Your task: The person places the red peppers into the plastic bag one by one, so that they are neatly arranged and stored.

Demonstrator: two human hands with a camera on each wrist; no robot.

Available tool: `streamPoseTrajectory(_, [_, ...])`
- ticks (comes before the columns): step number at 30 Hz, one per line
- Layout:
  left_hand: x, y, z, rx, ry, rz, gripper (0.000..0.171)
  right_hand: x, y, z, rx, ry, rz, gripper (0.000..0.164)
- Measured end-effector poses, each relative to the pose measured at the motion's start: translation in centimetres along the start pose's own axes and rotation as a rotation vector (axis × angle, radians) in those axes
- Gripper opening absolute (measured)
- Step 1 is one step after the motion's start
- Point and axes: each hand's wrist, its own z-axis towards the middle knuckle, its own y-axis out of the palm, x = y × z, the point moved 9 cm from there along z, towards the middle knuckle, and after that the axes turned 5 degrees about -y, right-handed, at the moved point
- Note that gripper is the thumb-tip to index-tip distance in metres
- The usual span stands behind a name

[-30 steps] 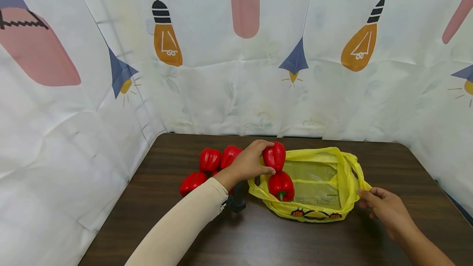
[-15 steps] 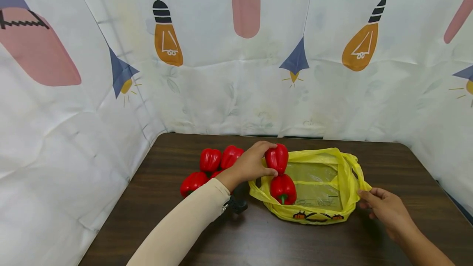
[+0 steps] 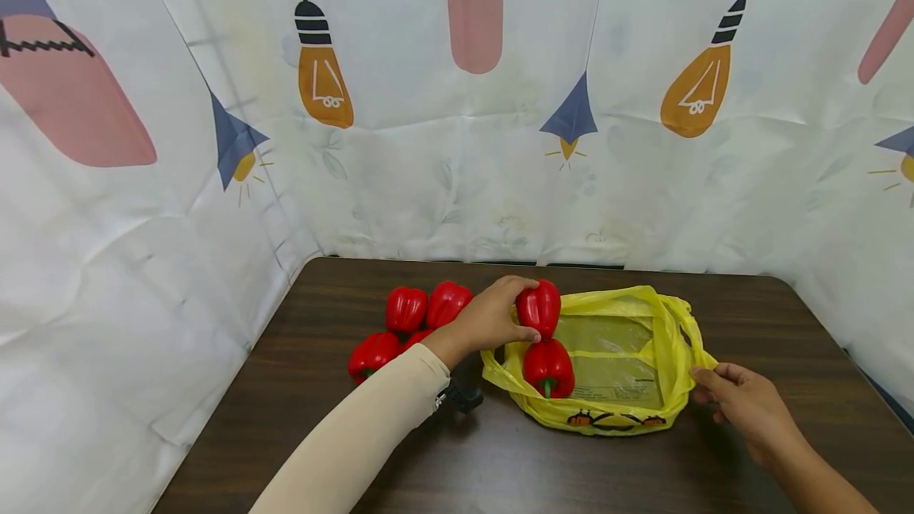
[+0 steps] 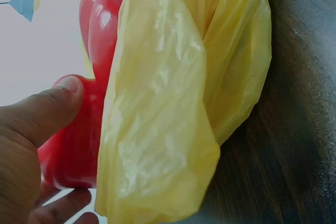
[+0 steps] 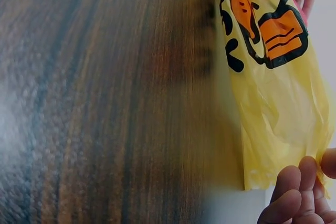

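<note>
A yellow plastic bag lies with its mouth spread wide on the table. My left hand grips a red bell pepper over the bag's left side, thumb on one side and fingers on the other. A second bell pepper, green stem facing me, sits inside the bag just in front of the held one. In the left wrist view the bag's yellow wall partly hides both peppers. My right hand pinches the bag's right edge between thumb and fingers, as the right wrist view also shows.
More red bell peppers are grouped left of the bag, some hidden behind my left forearm. The dark wooden table ends at a white printed curtain at the back and left.
My left hand has shifted slightly right and down with its bell pepper. The pepper in the bag has moved slightly right and toward me. My right hand keeps its place.
</note>
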Motion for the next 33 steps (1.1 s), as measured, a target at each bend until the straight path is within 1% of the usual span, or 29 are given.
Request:
streamPoseTrajectory(6, [-0.5,0.5,0.3,-0.028,-0.024,0.05,0.084,0.0,0.0,0.0,0.004,-0.001,0.008,0.052])
streamPoseTrajectory(11, [-0.9,0.4,0.1,-0.016,-0.054,0.111,0.092,0.0,0.0,0.1,0.004,0.0,0.016,0.048])
streamPoseTrajectory(13, [-1.0,0.0,0.0,-0.009,-0.061,0.108,0.095,0.0,0.0,0.0,0.001,-0.001,0.015,0.048])
streamPoseTrajectory(16, [-0.9,-0.8,-0.4,-0.008,-0.058,0.061,0.098,0.0,-0.1,0.0,-0.006,-0.004,0.004,0.049])
streamPoseTrajectory(20, [-0.8,-1.9,-1.1,-0.016,-0.045,0.034,0.096,0.0,-0.3,-0.2,-0.008,0.002,-0.005,0.051])
streamPoseTrajectory(24, [-1.3,-2.7,-2.0,-0.022,-0.032,0.05,0.093,0.1,-0.4,-0.2,-0.007,0.009,0.002,0.053])
streamPoseTrajectory(33, [-2.0,-4.3,-5.0,-0.033,-0.002,0.027,0.09,0.3,-0.6,-0.3,-0.017,0.019,0.019,0.053])
